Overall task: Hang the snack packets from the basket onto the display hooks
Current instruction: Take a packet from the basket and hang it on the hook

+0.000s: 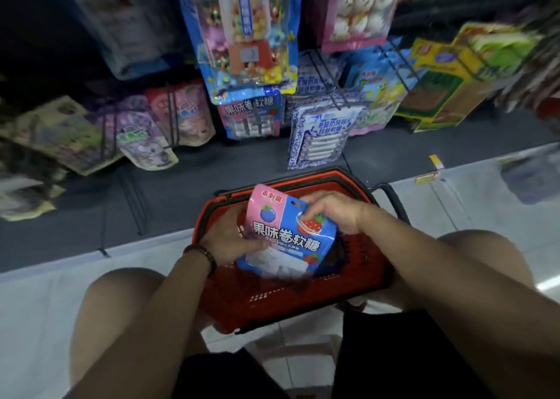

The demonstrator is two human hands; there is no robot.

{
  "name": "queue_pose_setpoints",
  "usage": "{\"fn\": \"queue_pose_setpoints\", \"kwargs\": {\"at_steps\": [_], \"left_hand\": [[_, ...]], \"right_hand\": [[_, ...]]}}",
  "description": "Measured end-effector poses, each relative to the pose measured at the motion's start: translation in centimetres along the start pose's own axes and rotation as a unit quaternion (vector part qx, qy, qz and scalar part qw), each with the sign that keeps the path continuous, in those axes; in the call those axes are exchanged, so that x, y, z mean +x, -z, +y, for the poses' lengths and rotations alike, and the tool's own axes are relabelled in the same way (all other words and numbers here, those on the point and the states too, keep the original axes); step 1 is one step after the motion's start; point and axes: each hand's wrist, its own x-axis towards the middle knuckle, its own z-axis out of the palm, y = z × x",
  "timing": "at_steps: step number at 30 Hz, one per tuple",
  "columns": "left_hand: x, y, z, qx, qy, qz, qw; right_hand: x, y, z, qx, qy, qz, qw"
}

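L hand (230, 241) + R hand (336, 213) fingers curled on packet (288, 235) above basket (303, 307), frame centre. Not hung yet; hooks (333, 92) upper centre.

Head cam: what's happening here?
A person crouches over a red basket on the floor, facing a rack of hung snacks. Both hands hold one pink and blue snack packet just above the basket: the left hand grips its lower left side, and the right hand pinches its upper right edge. A matching packet already hangs on the display ahead. The held one is not yet on a hook.
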Motion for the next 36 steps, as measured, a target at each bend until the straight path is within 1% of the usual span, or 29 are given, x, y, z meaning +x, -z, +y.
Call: {"fn": "queue_pose_setpoints", "kwargs": {"at_steps": [3,5,7,9,10,11,14,16,19,20,21,22,23,24,25,26,27,28,29,30,31,33,35,36], "left_hand": [[-2.5,0.5,2.2,-0.108,-0.023,-0.008,0.994],[-4.0,0.6,3.4,-0.169,-0.048,0.003,0.984],[-5.4,0.6,4.2,-0.211,-0.06,0.047,0.975],[-6.5,0.5,5.2,-0.246,-0.054,0.098,0.963],[-6.9,0.4,5.7,-0.261,-0.045,0.125,0.956],[-7.1,0.2,6.1,-0.28,-0.033,0.149,0.948],[-7.8,-0.4,7.7,-0.349,-0.01,0.183,0.919],[-8.1,-0.7,8.6,-0.362,-0.01,0.19,0.912],[-8.0,-0.8,9.2,-0.359,-0.012,0.207,0.91],[-8.0,-0.8,9.3,-0.346,-0.01,0.227,0.91],[-8.1,-0.9,9.2,-0.307,-0.009,0.259,0.916],[-8.2,-1.1,9.1,-0.229,-0.009,0.307,0.924],[-8.6,-1.5,8.9,-0.116,-0.016,0.357,0.927],[-9.1,-2.1,8.7,-0.009,-0.047,0.391,0.919],[-9.7,-2.7,8.7,0.059,-0.095,0.393,0.913],[-10.1,-3.6,8.9,0.071,-0.132,0.363,0.92],[-10.5,-4.4,9.5,0.046,-0.152,0.317,0.935],[-10.5,-5.3,9.9,0.011,-0.154,0.277,0.948],[-10.2,-5.9,10.2,-0.016,-0.141,0.257,0.956],[-9.8,-6.2,10.4,-0.04,-0.126,0.255,0.958],[-9.3,-6.2,10.5,-0.085,-0.117,0.256,0.956],[-8.6,-5.7,10.2,-0.203,-0.129,0.231,0.943],[-8.5,-4.6,10.1,-0.264,-0.145,0.231,0.925],[-8.6,-3.9,10.1,-0.263,-0.146,0.235,0.924]], "right_hand": [[-3.3,-0.4,-3.3,-0.008,0.038,-0.02,0.999],[-5.3,-0.4,-4.8,-0.009,0.06,-0.022,0.998],[-6.7,-0.6,-5.4,0.022,0.109,0.002,0.994],[-8.0,-1.0,-5.2,0.106,0.17,0.058,0.978],[-8.7,-1.2,-4.7,0.148,0.194,0.075,0.967],[-9.2,-1.5,-4.1,0.167,0.206,0.076,0.961],[-10.3,-2.9,-1.9,0.118,0.191,0.046,0.973],[-10.4,-3.8,-0.7,0.088,0.184,0.059,0.977],[-10.7,-4.6,-0.8,0.095,0.191,0.1,0.972],[-10.8,-4.8,-1.0,0.098,0.199,0.108,0.969],[-10.9,-4.9,-1.1,0.1,0.211,0.116,0.965],[-10.8,-5.0,-1.3,0.104,0.226,0.131,0.96],[-10.8,-5.2,-1.4,0.116,0.243,0.147,0.952],[-10.8,-5.5,-1.6,0.134,0.257,0.168,0.942],[-10.8,-6.0,-1.9,0.154,0.269,0.182,0.933],[-10.8,-6.5,-2.1,0.161,0.281,0.19,0.927],[-10.6,-7.1,-2.3,0.156,0.293,0.197,0.922],[-10.5,-7.7,-2.3,0.139,0.306,0.199,0.921],[-10.3,-8.2,-2.3,0.116,0.32,0.196,0.92],[-10.0,-8.7,-2.0,0.092,0.335,0.186,0.919],[-9.7,-9.2,-1.7,0.067,0.346,0.174,0.92],[-9.7,-10.0,-1.4,0.016,0.355,0.158,0.921],[-9.9,-10.1,-1.2,-0.008,0.355,0.134,0.925],[-10.1,-9.8,-1.4,0.009,0.346,0.133,0.929]]}}
